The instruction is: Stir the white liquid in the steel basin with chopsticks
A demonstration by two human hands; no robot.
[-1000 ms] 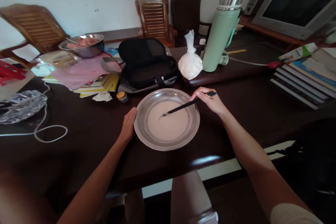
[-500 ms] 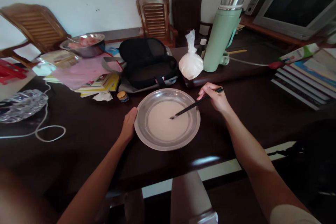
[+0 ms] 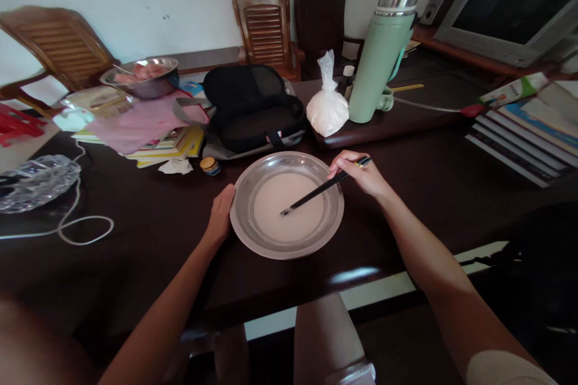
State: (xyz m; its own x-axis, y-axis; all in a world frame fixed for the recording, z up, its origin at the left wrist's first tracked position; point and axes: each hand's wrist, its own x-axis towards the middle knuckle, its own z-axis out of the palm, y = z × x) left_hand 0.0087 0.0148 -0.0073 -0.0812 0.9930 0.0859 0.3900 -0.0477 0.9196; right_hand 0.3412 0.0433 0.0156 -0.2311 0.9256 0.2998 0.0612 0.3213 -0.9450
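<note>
Head view: we saw the right hand (image 3: pixel 356 173) with fingers clamped round black chopsticks (image 3: pixel 311 195), tips in pale liquid (image 3: pixel 273 210) inside the metal bowl (image 3: pixel 289 252) on the dark table (image 3: pixel 149 210). Left hand (image 3: pixel 221 213) touched the bowl's left rim; we couldn't tell whether its fingers gripped. Printed packet (image 3: pixel 515 90) by stacked books (image 3: pixel 519 145): lettering too small for us.
</note>
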